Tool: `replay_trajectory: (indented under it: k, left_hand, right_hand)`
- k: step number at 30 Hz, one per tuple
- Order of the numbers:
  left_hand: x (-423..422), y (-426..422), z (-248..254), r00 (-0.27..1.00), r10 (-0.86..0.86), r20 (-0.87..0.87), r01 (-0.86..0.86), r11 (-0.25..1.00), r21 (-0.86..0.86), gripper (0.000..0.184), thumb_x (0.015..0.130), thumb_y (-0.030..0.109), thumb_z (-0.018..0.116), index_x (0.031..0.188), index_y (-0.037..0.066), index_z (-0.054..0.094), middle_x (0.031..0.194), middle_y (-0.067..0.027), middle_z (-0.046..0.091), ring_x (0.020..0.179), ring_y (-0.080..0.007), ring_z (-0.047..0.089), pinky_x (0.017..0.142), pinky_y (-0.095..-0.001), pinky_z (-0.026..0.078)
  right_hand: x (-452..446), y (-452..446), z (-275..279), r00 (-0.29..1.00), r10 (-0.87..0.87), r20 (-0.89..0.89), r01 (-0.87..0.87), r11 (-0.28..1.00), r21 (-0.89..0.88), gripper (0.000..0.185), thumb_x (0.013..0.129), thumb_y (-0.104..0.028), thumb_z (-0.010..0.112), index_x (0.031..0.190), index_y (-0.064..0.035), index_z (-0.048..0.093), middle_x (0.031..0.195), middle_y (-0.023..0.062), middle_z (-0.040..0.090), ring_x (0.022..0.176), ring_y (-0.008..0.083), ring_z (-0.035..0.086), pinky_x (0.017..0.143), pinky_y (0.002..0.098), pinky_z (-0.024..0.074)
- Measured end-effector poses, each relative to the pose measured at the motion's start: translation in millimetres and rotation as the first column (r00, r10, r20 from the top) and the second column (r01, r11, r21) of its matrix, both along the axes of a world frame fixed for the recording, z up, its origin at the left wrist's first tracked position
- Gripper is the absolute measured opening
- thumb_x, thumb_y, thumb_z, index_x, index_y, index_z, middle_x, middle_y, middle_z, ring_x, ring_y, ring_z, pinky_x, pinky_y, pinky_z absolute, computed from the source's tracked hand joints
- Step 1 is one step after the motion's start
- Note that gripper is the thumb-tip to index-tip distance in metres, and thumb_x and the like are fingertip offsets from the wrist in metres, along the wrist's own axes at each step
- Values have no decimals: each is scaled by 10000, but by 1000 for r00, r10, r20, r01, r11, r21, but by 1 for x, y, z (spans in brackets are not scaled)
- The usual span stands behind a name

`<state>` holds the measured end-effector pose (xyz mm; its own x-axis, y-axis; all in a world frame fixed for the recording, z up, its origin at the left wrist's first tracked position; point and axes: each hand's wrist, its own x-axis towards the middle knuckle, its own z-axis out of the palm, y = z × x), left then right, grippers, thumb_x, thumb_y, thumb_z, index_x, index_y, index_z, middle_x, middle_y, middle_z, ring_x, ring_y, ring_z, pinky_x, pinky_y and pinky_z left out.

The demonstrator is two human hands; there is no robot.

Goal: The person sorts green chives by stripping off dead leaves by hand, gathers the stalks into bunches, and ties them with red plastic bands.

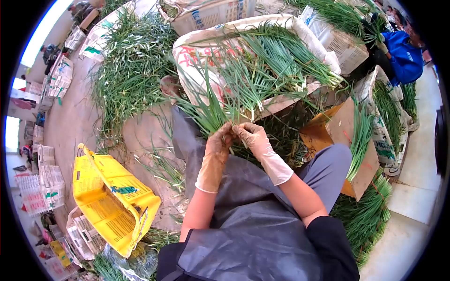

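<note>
Both my hands wear thin whitish gloves, soiled brown, and meet above my dark apron (262,225). My left hand (218,144) is closed around a small bunch of green onions (212,112), their leaves pointing up and away from me. Close against it, my right hand (253,138) pinches at the stalks with thumb and fingers; the exact spot is partly hidden by the fingers. Just beyond my hands, more green onions (276,56) lie across a basket lined with white cloth (187,61), some white root ends toward me.
A heap of loose leaves (133,70) covers the floor at left. A yellow plastic crate (110,201) lies tilted nearby. At right are a cardboard box (349,126), bundled green onions (363,220) and white crates (340,44). A person in blue (405,58) works at far right.
</note>
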<state>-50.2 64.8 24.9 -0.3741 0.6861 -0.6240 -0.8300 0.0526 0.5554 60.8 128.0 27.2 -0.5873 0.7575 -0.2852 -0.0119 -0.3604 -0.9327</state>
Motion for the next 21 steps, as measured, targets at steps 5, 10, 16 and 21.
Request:
replay_trajectory:
  k: [5,10,16,21]
  left_hand:
    - [1,-10,6,997,79,6,-79,989,125,134,780,105,676,888,61,610,666,31,523,483,-70,382,427,-219,246]
    - [-18,-19,10,968,246,-49,-230,949,215,138,791,103,677,877,45,586,667,34,522,492,-65,374,429,-213,256]
    - [-7,-33,-2,1000,13,20,-19,942,336,159,803,129,671,912,67,574,733,18,546,533,-73,419,466,-200,297]
    - [20,-45,-2,999,-34,31,25,965,259,278,815,213,662,1029,53,583,755,7,567,587,-96,499,513,-209,378]
  right_hand:
    - [12,-6,21,994,-107,-14,106,992,-66,196,840,-191,632,831,3,657,798,25,638,698,79,553,683,210,435]
    - [108,8,-20,852,323,413,-393,915,95,216,800,-210,638,890,-15,661,824,105,648,773,192,604,730,299,465]
    - [55,1,65,930,225,290,-197,973,-123,400,879,-370,520,960,5,633,763,73,636,698,144,592,670,251,451]
    - [20,-22,34,965,262,-20,-258,928,-268,248,878,-263,575,856,-29,653,731,10,630,592,49,506,559,180,388]
